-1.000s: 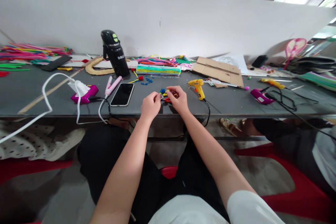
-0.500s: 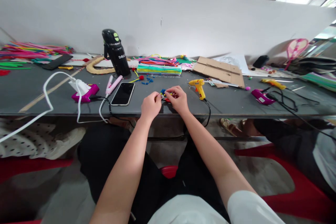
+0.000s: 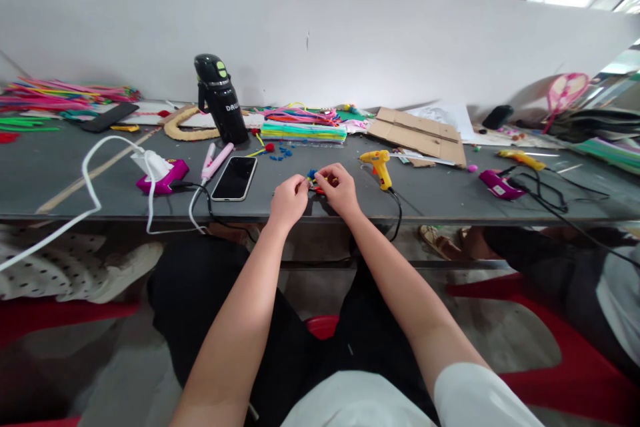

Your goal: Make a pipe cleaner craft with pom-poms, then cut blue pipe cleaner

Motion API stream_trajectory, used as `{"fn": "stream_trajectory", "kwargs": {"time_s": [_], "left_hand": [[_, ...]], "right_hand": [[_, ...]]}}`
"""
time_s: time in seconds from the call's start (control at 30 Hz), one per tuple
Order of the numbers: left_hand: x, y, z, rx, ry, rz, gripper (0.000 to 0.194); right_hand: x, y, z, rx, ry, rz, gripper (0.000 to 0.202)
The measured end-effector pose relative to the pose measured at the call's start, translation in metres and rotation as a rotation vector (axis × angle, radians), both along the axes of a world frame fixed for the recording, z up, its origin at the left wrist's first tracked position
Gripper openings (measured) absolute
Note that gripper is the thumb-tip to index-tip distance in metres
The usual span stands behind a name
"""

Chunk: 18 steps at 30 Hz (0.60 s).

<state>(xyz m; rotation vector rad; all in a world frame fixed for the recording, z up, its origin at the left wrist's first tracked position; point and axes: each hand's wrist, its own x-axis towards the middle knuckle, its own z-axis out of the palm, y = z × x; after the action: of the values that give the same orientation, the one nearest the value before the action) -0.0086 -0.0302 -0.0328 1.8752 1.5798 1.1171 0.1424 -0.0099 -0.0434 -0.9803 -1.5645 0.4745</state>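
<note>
Here we are in the head view, hands at the centre of the dial and twelve pointing at the white panel (image 3: 270, 33)! The left hand (image 3: 291, 199) comes in from seven o'clock, thumb and finger pinched on a small blue-and-yellow piece (image 3: 312, 175). In from five, the right hand (image 3: 339, 188) arches over that same piece, fingers curled; whether they clamp it, I cannot tell. The piece sits right between the two hands, near the front edge of the grey table (image 3: 270, 203), with something red just below it, mostly hidden.

Around the clock: pipe-cleaner bundle (image 3: 303, 132) at twelve, cardboard (image 3: 417, 137) at two, yellow glue gun (image 3: 379, 168) between two and three, phone (image 3: 235, 179) at nine, blue bits (image 3: 281, 153) between ten and eleven, and farther along that line, the black bottle (image 3: 223, 110), standing upright!
</note>
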Motion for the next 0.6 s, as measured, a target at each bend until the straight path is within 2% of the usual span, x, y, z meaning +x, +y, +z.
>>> {"fn": "stream_trajectory", "kwargs": {"time_s": [0.33, 0.6], "left_hand": [[-0.0013, -0.0015, 0.0005, 0.026, 0.034, 0.005, 0.023], [-0.0032, 0.0022, -0.0002, 0.003, -0.078, 0.029, 0.025]], "right_hand": [[0.0001, -0.001, 0.0, 0.002, -0.013, -0.017, 0.017], [-0.0007, -0.0055, 0.0039, -0.021, 0.015, -0.028, 0.017]]}}
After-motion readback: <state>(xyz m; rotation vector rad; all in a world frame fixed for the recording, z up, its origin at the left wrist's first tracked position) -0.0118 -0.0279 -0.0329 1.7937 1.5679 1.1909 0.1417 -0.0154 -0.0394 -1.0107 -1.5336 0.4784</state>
